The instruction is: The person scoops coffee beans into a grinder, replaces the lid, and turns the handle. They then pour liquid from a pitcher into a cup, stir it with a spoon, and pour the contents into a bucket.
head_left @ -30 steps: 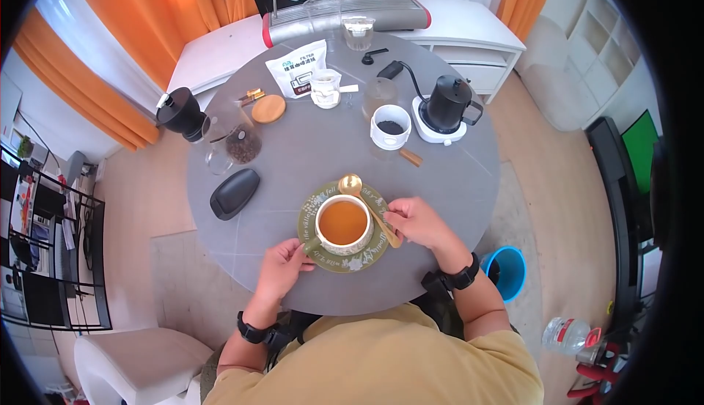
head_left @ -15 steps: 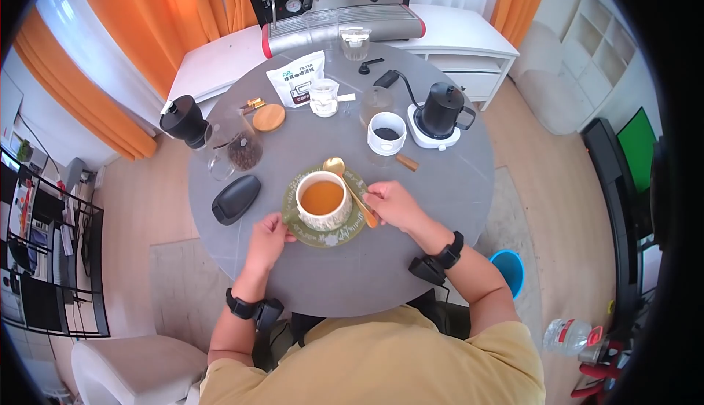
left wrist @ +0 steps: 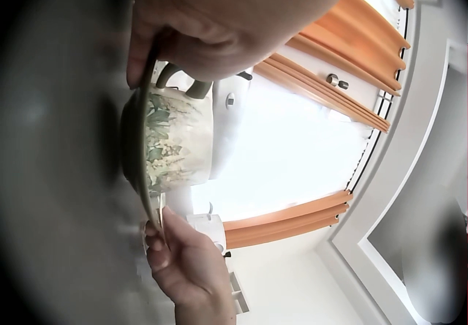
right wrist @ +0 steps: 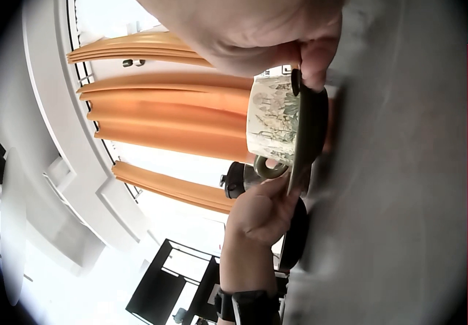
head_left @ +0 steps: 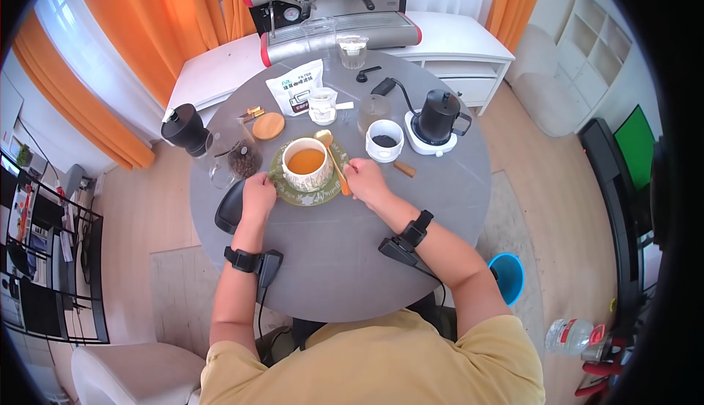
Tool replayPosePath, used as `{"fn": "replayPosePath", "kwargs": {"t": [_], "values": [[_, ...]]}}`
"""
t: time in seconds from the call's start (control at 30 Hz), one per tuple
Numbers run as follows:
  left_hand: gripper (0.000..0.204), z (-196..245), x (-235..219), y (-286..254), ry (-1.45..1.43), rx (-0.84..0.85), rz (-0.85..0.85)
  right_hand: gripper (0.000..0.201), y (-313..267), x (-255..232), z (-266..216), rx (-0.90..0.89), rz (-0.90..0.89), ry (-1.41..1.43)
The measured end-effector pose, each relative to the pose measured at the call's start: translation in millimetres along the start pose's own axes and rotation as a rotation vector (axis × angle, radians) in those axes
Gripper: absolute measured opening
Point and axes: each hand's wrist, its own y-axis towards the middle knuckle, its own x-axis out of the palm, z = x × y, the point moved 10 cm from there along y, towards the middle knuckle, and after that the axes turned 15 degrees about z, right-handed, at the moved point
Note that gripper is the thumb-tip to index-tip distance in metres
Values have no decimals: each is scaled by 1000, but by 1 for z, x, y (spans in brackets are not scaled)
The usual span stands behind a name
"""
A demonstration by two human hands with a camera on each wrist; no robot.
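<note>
Both my hands hold a green saucer (head_left: 302,198) by opposite edges. My left hand (head_left: 258,197) pinches its left rim between thumb and fingers, beside the cup's green handle (left wrist: 197,88). On the right rim, my right hand (head_left: 367,182) grips close by the handle end of a gold spoon (head_left: 334,160) lying along the saucer. A cream cup (head_left: 306,179) with a leafy print sits upright on the saucer, filled with amber liquid (head_left: 306,161). Both wrist views show the saucer close over the grey tabletop, a shadow beneath it. My left fingertips are partly hidden under the rim.
A black scoop-shaped tray (head_left: 229,207) lies beside my left hand. Beyond the saucer are a jug of coffee beans (head_left: 244,159), wooden lid (head_left: 268,126), glass cup with filter (head_left: 323,107), white dripper (head_left: 384,142), black kettle (head_left: 438,118), white pouch (head_left: 295,88) and grinder (head_left: 185,129).
Both hands have moved the saucer, with cup and spoon, forward and left across the table. It is now near the wooden lid and bean jug; the grips look the same.
</note>
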Motion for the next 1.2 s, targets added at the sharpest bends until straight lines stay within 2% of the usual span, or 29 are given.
{"fn": "replayPosePath", "kwargs": {"t": [0.07,0.13,0.17,0.23,0.37,0.43,0.67,0.87,1.07,1.13,1.17,1.2], "values": [[21,2,1,8,86,25,27,25,2,-1,-2,-11,25,-2],[20,6,2,18,225,137,86,25,1,-3,-5,1,28,-54],[20,4,5,21,224,137,86,25,5,0,1,1,29,-54],[21,5,8,25,193,110,99,24,12,-3,-5,-148,131,-94],[22,-17,20,41,130,85,103,23,17,-8,-10,-180,163,-131],[22,-11,22,39,145,103,120,22,20,-11,-16,-259,196,-144],[23,1,22,34,169,104,129,22,23,-11,-10,-215,189,-173],[22,1,24,38,196,132,139,22,23,-9,-17,-256,200,-266],[21,-4,26,41,87,94,129,22,20,-8,-22,-307,197,-351],[24,20,21,33,346,250,113,23,16,-8,-28,-322,177,-377],[24,23,18,30,346,251,114,23,13,-11,-30,-324,177,-377],[23,39,10,24,447,395,222,24,6,-14,-38,-357,156,-387]]}}
